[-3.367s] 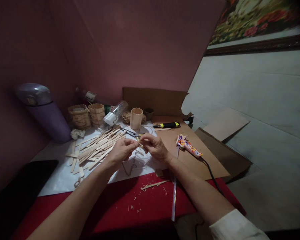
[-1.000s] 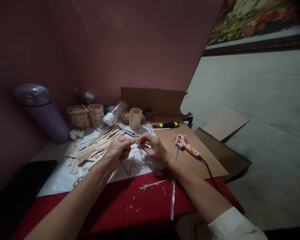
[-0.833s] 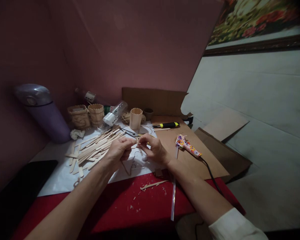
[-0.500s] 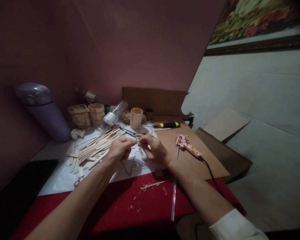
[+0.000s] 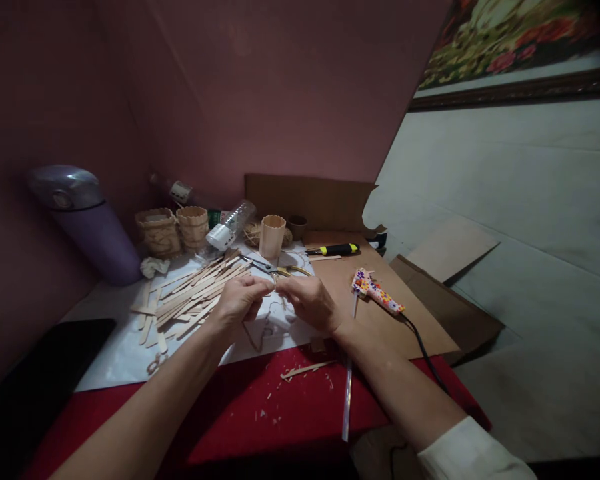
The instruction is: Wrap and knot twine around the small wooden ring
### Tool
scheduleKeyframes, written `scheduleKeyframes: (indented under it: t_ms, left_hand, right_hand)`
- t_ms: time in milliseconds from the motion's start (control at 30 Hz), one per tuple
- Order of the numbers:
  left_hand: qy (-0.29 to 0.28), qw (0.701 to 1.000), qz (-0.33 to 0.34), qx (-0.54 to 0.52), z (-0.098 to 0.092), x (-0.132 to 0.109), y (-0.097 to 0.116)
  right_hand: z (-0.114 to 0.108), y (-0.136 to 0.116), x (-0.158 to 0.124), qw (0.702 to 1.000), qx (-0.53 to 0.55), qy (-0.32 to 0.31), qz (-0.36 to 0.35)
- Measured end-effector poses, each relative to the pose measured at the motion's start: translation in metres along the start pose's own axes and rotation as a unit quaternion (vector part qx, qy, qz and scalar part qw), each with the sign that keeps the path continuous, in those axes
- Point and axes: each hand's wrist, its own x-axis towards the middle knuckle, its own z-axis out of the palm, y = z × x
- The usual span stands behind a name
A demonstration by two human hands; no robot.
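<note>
My left hand [image 5: 243,300] and my right hand [image 5: 307,298] meet over the white sheet, thumbs and fingertips pinched close together. Between them runs a thin piece of twine [image 5: 255,341], which hangs below my left hand in a bent strand; a short end also dangles by my right fingers. The exact spot where the fingertips press is too small to make out. Just beyond my hands lie scissors [image 5: 293,270] with yellowish handles. Behind these stands a cup made of wooden sticks [image 5: 272,239]. A heap of craft sticks [image 5: 200,300] spreads left of my left hand.
A flowery glue gun [image 5: 377,293] with a cord and a yellow-black utility knife [image 5: 335,250] lie on cardboard [image 5: 405,333] at the right. At the back are a plastic bottle [image 5: 231,225] and two decorated containers [image 5: 160,233]. A purple flask [image 5: 87,227] stands left.
My right fingers have closed in from a looser, raised pose to a tight pinch beside my left fingertips. My left hand has hardly moved.
</note>
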Motion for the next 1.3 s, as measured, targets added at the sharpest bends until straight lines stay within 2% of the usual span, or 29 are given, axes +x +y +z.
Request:
scheduleKeyframes:
  t_ms: [200,400,567,700,900,1133,1300]
  left_hand:
    - [-0.038,0.999,-0.01,-0.008,0.0004,-0.003,0.0024]
    - [-0.034,0.999,-0.005,0.005,0.0001,-0.0015,0.0]
    - [-0.044,0.999,-0.016,0.001,-0.0007,-0.0013,-0.0003]
    - [-0.029,0.999,-0.006,-0.026,-0.001,-0.0006,0.0003]
    - [-0.02,1.0,0.0,-0.023,-0.0013,0.0003,0.0006]
    - [-0.018,1.0,0.006,-0.01,-0.0015,0.0014,0.0001]
    - [-0.017,1.0,-0.001,-0.015,-0.0013,0.0003,0.0]
  right_hand:
    - [-0.0001,0.0011,-0.0056,0.991,0.09,-0.036,0.091]
    - [-0.0008,0.0016,-0.0065,0.984,0.098,-0.076,0.131]
    - [-0.0025,-0.004,-0.0013,0.977,0.116,-0.075,0.162]
    - [-0.0026,-0.0074,0.001,0.969,0.149,-0.063,0.189]
    - [0.0002,-0.0049,-0.0009,0.975,0.127,-0.055,0.176]
    - [-0.0014,-0.0029,-0.0015,0.992,0.051,-0.052,0.1]
    - [-0.0021,-0.0024,-0.0014,0.994,0.027,-0.06,0.084]
